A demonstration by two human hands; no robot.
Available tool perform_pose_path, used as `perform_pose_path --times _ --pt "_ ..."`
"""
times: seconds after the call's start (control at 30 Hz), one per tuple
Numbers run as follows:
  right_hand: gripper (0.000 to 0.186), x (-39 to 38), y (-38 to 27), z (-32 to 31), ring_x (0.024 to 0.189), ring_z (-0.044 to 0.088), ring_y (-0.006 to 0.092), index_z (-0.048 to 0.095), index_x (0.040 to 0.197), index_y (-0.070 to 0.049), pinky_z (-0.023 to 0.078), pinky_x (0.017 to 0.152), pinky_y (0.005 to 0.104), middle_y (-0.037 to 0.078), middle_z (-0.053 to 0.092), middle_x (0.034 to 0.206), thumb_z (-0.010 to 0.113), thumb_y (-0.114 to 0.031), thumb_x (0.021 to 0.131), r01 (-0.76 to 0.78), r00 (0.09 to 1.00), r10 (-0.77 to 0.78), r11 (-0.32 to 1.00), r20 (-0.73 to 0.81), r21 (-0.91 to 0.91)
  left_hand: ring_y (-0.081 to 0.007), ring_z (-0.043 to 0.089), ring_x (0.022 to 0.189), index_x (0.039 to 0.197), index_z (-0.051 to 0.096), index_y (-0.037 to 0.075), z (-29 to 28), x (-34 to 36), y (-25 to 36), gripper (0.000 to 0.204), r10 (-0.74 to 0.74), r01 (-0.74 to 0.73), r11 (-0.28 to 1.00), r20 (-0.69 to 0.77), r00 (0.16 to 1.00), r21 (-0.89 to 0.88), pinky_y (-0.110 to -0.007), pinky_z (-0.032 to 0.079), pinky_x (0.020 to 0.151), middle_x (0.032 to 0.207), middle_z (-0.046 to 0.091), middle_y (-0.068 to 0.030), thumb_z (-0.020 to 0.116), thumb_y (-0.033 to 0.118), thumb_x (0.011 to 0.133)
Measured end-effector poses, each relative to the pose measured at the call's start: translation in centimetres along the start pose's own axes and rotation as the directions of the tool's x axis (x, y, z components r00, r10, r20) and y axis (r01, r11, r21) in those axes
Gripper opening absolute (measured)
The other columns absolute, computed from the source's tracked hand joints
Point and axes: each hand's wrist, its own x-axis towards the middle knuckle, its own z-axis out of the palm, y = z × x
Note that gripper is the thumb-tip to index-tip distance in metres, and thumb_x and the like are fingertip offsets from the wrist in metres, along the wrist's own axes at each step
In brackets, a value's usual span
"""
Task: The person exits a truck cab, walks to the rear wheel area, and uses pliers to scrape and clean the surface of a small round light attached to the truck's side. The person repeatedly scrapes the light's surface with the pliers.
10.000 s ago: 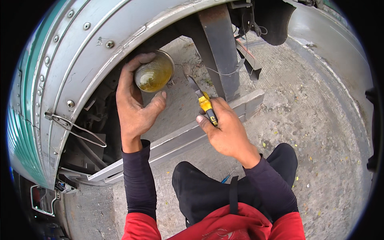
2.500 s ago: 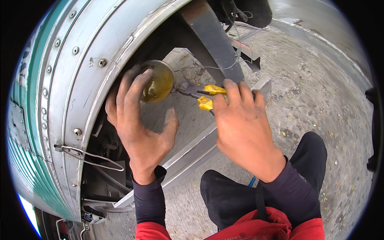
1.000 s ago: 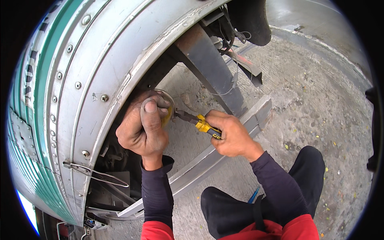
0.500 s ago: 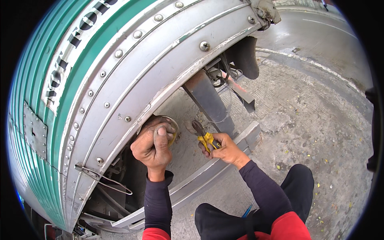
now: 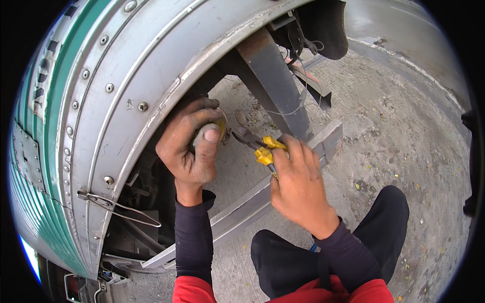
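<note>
My left hand (image 5: pixel 189 144) is closed at the lower edge of the grey metal panel (image 5: pixel 134 86), its fingers curled about a round, yellowish thing with a pale rim (image 5: pixel 221 122). The hand hides most of that thing, so its kind does not show. My right hand (image 5: pixel 300 187) grips pliers (image 5: pixel 265 151) with yellow-and-black handles. Their dark jaws, slightly parted, point at the round thing and lie just right of it; I cannot tell whether they touch. A thin wire (image 5: pixel 280 112) runs near the jaws toward a dark upright beam (image 5: pixel 275 76).
A grey metal bar (image 5: pixel 242 207) crosses below my hands. At the lower left a bent wire loop (image 5: pixel 134 214) sticks out from the panel. A black flap (image 5: pixel 323 28) hangs at the upper right. Rough concrete (image 5: pixel 384 136) lies beneath, and my knees are at the lower right.
The view has shifted closer to the panel's lower edge. My right hand has turned over, back upward, and brought the pliers' jaws nearer the left hand. The left hand keeps its grip.
</note>
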Motion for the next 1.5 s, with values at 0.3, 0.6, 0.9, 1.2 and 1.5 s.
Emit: perform_pose_path --times 0.3,0.6,0.9,1.2,1.5 --pt "0.033 1.3 -1.1 -1.4 0.106 0.059 0.039 0.064 0.107 0.002 0.047 0.088 0.049 0.02 0.055 0.118 0.069 -0.003 0.075 -0.013 0.991 0.032 0.99 0.132 -0.14 -0.0211 0.071 0.08 0.084 0.075 -0.005 1.2 -0.4 -0.3 0.032 -0.029 0.018 0.997 -0.144 0.989 -0.079 -0.031 0.054 0.076 0.081 0.075 -0.0153 0.063 0.019 0.1" --pt "0.036 0.4 -0.5 1.5 0.098 0.063 0.0387 0.061 0.113 0.003 0.053 0.085 0.0509 0.02 0.055 0.106 0.069 -0.004 0.079 -0.114 0.987 0.104 0.99 0.121 0.077 -0.0229 0.072 0.081 0.088 0.075 -0.004 1.0 -0.6 -0.5 0.019 0.064 -0.062 0.998 -0.127 0.99 0.018 -0.031 0.054 0.078 0.087 0.075 -0.0176 0.067 0.011 0.096" --pt "0.04 -0.5 -2.2 5.4 0.099 0.062 0.0438 0.057 0.11 0.003 0.051 0.086 0.0512 0.022 0.061 0.104 0.074 -0.002 0.074 -0.39 0.915 0.395 0.82 0.079 0.419 -0.0225 0.071 0.078 0.084 0.074 -0.005 1.7 -0.9 0.1 0.024 0.0 0.005 1.0 -0.225 0.974 0.023 -0.032 0.055 0.078 0.085 0.075 -0.018 0.064 0.013 0.097" --pt "0.043 -0.2 -2.1 6.6 0.103 0.064 0.0465 0.056 0.111 0.004 0.051 0.085 0.0521 0.024 0.065 0.107 0.074 -0.002 0.073 -0.421 0.902 0.402 0.745 0.156 0.517 -0.0218 0.07 0.077 0.081 0.073 -0.007 2.3 -1.0 0.0 0.028 -0.047 0.047 0.999 -0.269 0.962 -0.01 -0.035 0.057 0.08 0.081 0.074 -0.0161 0.063 0.013 0.098" --pt "0.036 0.1 -0.8 7.4 0.089 0.063 0.053 0.057 0.107 0.004 0.05 0.077 0.0518 0.03 0.065 0.093 0.067 0.0 0.072 -0.413 0.906 0.352 0.604 0.236 0.682 -0.0212 0.07 0.077 0.08 0.073 -0.007 2.2 -0.9 0.2 0.027 -0.088 0.076 0.996 -0.273 0.958 -0.054 -0.035 0.056 0.081 0.081 0.074 -0.0162 0.064 0.012 0.098"
